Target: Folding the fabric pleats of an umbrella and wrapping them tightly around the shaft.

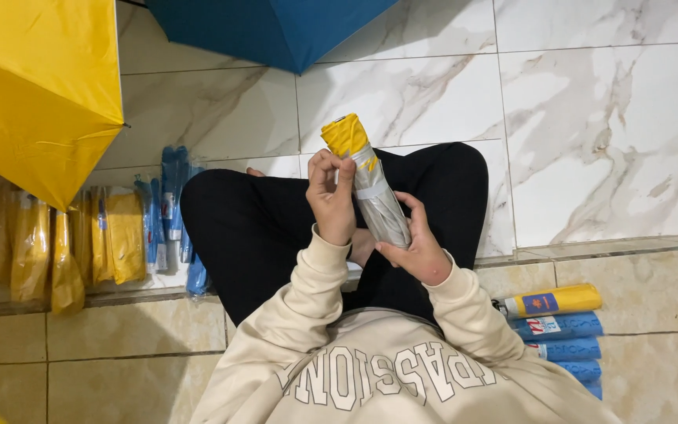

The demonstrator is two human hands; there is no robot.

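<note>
I sit cross-legged on a marble floor and hold a folded umbrella (372, 188) upright over my lap; it is silver-grey with a yellow top end. My right hand (417, 247) grips its lower part from the right. My left hand (331, 196) pinches the white strap near the upper part, fingers bent around it. My cream sweatshirt sleeves reach up to both wrists.
An open yellow umbrella (33, 86) lies at the upper left and an open blue one (268, 27) at the top. Several wrapped yellow and blue folded umbrellas (103, 235) lie to my left. A yellow one (551, 301) and blue ones (563, 338) are stacked at my right.
</note>
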